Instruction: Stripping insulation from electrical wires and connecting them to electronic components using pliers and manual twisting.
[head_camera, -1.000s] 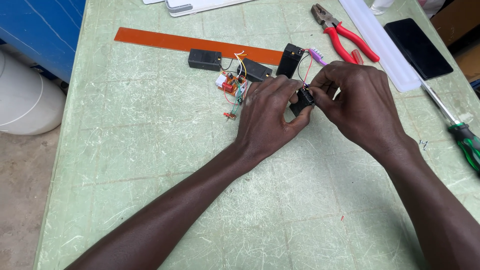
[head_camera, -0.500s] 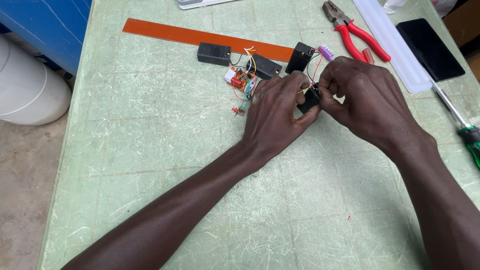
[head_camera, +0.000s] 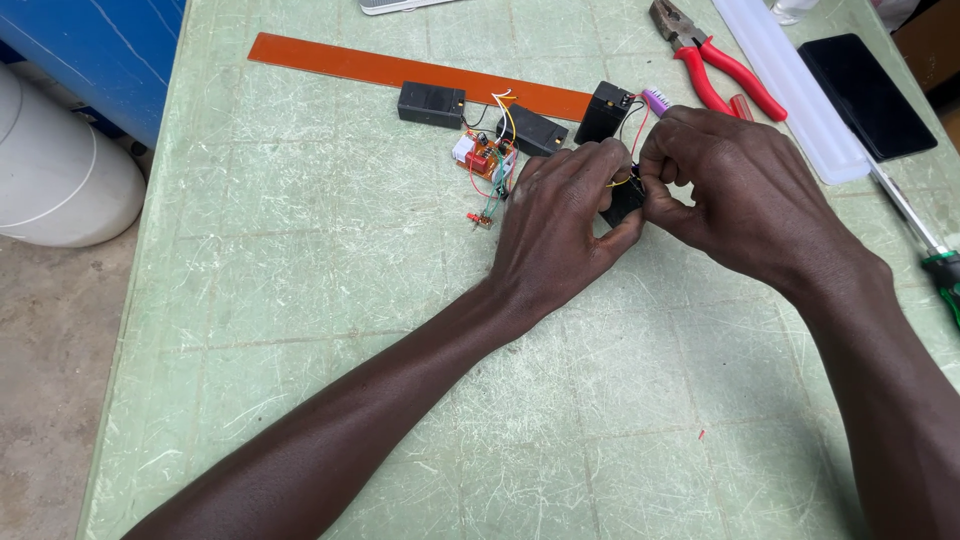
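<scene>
A scratched pale green counter (head_camera: 300, 300) carries a long orange strip (head_camera: 400, 70), red-handled pliers (head_camera: 715, 55) and a dark phone (head_camera: 865, 95). Near the counter's far middle, the left hand (head_camera: 560, 235) and right hand (head_camera: 745, 195) meet, each grip clamped on a small black box (head_camera: 622, 203) between them. Thin coloured wires run from it to a small red circuit board (head_camera: 482, 160) just left
</scene>
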